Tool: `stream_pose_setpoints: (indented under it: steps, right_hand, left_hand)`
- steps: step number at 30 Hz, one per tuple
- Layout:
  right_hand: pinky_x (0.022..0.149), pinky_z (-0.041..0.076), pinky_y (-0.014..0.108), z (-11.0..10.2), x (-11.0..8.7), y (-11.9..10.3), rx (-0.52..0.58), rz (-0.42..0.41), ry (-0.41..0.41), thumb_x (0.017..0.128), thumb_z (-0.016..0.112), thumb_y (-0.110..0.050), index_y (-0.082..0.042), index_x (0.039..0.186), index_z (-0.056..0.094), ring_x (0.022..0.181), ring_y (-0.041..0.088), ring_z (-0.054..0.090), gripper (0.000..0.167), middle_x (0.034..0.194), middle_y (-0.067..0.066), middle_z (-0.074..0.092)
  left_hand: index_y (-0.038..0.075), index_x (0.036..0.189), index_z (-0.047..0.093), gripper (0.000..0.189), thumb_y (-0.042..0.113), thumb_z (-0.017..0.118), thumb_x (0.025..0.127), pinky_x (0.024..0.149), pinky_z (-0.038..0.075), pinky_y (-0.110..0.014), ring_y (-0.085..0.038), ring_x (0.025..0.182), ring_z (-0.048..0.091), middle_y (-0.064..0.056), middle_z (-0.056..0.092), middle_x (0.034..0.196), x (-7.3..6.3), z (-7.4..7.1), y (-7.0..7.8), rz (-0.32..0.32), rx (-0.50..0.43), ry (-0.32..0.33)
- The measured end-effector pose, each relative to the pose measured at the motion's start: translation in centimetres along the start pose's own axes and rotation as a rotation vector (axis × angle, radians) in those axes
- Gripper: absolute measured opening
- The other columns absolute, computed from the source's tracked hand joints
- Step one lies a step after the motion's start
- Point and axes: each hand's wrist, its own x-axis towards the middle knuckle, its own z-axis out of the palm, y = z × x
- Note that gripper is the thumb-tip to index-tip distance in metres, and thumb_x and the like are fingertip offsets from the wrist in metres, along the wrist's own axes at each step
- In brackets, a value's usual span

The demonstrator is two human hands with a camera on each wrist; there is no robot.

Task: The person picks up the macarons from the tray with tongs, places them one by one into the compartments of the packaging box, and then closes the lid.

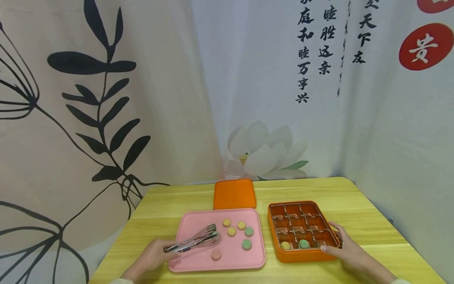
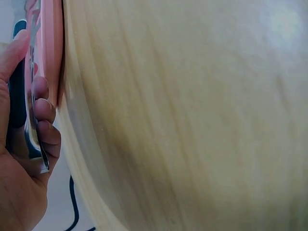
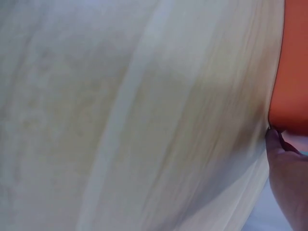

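My left hand holds metal tongs by their dark-gripped handle, thumb on one side and fingers curled on the other in the left wrist view. The tong heads hang over a pink tray, partly hiding a greenish round. On the tray lie several macarons, among them a yellow macaron, a green macaron and a pink macaron. My right hand grips the near right corner of an orange box. In its front row sit a yellow macaron and a green macaron.
Behind the tray lies an orange lid. Clear plastic dividers split the box into several compartments. Everything stands on a wood-grain table, with a printed curtain behind it. A dark cable hangs below the table edge.
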Motion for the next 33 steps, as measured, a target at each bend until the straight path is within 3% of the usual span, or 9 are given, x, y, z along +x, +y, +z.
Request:
stream_pose_setpoints:
  steps: [14, 33]
  right_hand:
    - [0.094, 0.044, 0.060, 0.08, -0.01, 0.02, 0.019, 0.014, 0.010, 0.095, 0.067, -0.026, -0.001, 0.152, 0.004, 0.130, 0.059, 0.032, 0.089, 0.144, 0.044, 0.026]
    - [0.092, 0.046, 0.057, 0.27, -0.06, 0.32, 0.057, 0.028, -0.006, 0.097, 0.065, -0.025, -0.002, 0.152, 0.001, 0.125, 0.053, 0.044, 0.087, 0.143, 0.044, 0.028]
  left_hand:
    - [0.013, 0.104, 0.078, 0.029, 0.032, 0.080, 0.082, 0.045, 0.038, -0.020, 0.001, 0.053, 0.041, 0.014, 0.062, 0.068, 0.04, 0.08, -0.55, 0.080, 0.079, 0.053]
    - [0.014, 0.102, 0.079, 0.024, 0.029, 0.080, 0.083, 0.044, 0.037, -0.021, 0.001, 0.051, 0.039, 0.010, 0.071, 0.080, 0.05, 0.32, -0.23, 0.055, 0.078, 0.094]
